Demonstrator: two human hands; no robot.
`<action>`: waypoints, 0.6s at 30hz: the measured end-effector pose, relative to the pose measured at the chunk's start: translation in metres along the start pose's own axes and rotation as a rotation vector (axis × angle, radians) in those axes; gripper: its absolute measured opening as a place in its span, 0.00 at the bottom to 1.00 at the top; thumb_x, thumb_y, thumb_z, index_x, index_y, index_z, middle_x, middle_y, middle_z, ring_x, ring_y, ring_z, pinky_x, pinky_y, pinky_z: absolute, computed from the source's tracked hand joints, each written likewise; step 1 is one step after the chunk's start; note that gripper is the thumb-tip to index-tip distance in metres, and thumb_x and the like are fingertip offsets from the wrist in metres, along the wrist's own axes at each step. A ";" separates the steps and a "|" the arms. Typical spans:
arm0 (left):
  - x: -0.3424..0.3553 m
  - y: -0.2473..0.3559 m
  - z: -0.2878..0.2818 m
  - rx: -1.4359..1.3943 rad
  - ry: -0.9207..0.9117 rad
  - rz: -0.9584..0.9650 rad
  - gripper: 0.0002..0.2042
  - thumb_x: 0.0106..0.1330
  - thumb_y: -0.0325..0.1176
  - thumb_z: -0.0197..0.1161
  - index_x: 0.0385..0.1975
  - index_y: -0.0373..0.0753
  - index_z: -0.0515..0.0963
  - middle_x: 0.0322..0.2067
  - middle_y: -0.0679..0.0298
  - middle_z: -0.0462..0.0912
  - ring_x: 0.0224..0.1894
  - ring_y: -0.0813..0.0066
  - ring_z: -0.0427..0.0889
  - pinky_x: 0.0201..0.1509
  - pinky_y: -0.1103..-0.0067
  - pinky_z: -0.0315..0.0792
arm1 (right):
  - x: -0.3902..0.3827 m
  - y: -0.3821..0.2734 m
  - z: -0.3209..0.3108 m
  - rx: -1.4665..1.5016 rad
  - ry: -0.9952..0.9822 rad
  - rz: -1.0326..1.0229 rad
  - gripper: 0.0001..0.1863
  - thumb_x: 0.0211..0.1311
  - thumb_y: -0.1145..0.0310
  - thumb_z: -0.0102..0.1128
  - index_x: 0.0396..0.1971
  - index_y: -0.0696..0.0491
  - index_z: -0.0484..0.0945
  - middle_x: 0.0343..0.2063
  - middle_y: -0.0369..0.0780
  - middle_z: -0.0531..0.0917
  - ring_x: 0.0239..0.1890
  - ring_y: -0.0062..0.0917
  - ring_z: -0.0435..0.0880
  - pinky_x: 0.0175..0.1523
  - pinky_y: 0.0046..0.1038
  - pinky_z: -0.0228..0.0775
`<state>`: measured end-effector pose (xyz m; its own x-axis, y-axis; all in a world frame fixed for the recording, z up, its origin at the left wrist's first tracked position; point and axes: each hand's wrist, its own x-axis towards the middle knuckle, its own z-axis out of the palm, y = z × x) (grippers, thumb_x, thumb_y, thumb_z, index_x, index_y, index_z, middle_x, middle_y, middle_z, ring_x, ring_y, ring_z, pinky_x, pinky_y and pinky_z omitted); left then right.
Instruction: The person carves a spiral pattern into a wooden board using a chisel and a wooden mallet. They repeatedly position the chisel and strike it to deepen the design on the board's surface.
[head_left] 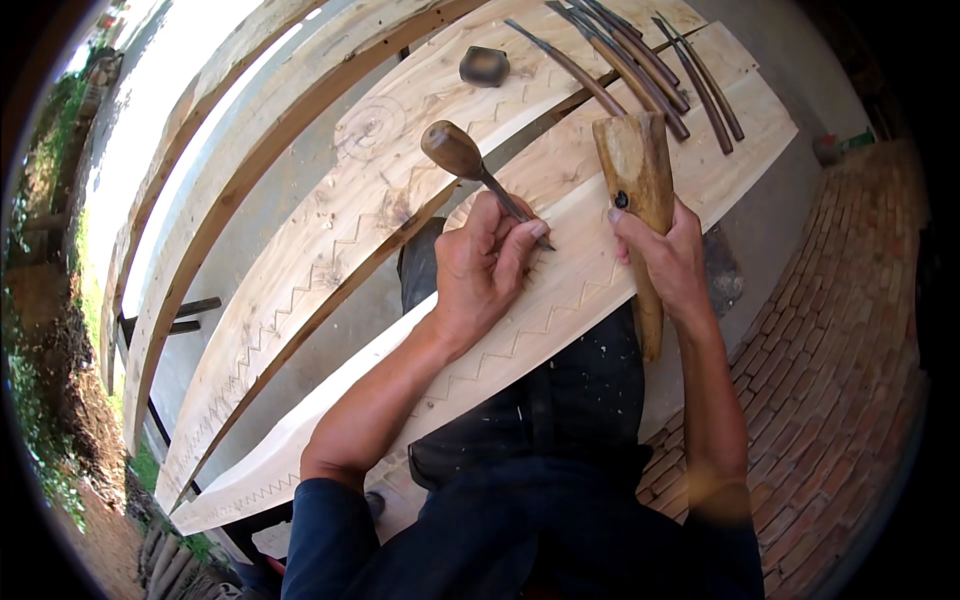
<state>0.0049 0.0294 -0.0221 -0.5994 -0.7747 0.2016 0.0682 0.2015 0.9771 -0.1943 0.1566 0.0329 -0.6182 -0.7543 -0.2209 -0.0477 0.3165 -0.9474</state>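
My left hand (487,258) is closed around the metal shank of a wood chisel (455,152). Its rounded wooden handle tilts up to the left, and its tip rests on or just above the near pale board (600,245), beside a carved round pattern that my hand partly hides. In my right hand (668,255) is a wooden mallet (635,165), gripped by its handle, its thick head pointing away from me. The mallet head is to the right of the chisel, apart from it. Carved zigzag lines run along the board's near edge.
A second carved board (340,240) lies behind the near one, with a gap between. Several carving tools (640,65) lie at the far right, and a small dark block (484,67) sits at the back. Wooden beams (225,180) stand left; brick paving (820,350) lies right.
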 end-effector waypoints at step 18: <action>0.000 0.009 -0.001 0.099 -0.025 0.066 0.06 0.77 0.24 0.70 0.44 0.32 0.78 0.30 0.56 0.91 0.32 0.78 0.90 0.38 0.80 0.81 | -0.001 -0.002 0.001 -0.001 0.009 -0.002 0.16 0.67 0.64 0.78 0.41 0.60 0.83 0.25 0.35 0.84 0.25 0.17 0.82 0.33 0.25 0.77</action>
<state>0.0061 0.0303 -0.0133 -0.6162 -0.7427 0.2620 0.0300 0.3103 0.9502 -0.1929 0.1564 0.0350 -0.6253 -0.7498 -0.2165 -0.0498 0.3152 -0.9477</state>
